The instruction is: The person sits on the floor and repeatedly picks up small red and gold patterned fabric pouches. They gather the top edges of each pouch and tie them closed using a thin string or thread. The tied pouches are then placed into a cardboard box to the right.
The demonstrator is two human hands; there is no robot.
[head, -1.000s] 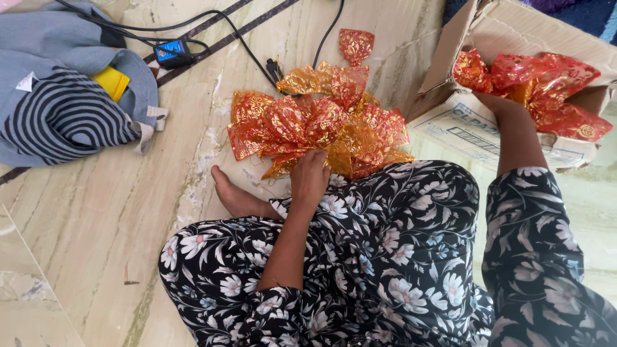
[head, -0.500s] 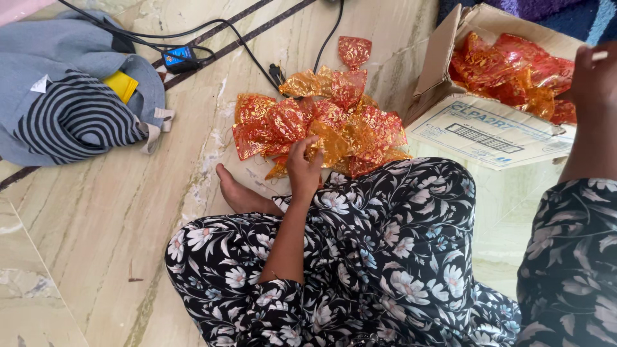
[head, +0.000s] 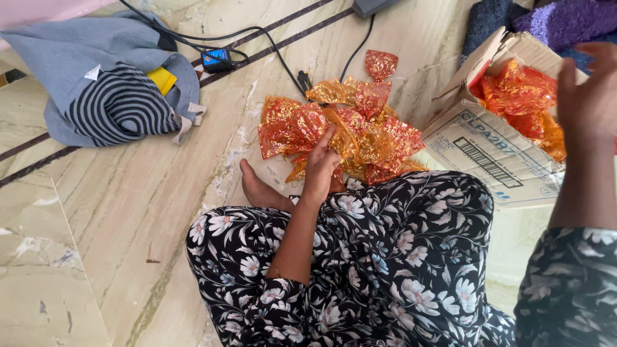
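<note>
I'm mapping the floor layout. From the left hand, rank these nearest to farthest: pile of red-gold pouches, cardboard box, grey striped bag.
1. Pile of red-gold pouches: touching the left hand.
2. Cardboard box: to the right.
3. Grey striped bag: upper left.

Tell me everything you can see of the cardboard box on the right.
The cardboard box is brown corrugated card, lying tilted on the pale stone floor beside the person's knee. Its flaps hang open; a printed label with a barcode faces up on the near panel. Inside lie red and orange shiny fabric pouches. The right hand is raised in front of the opening, blurred, not touching the box. Purple and dark blue mats lie behind it.
</note>
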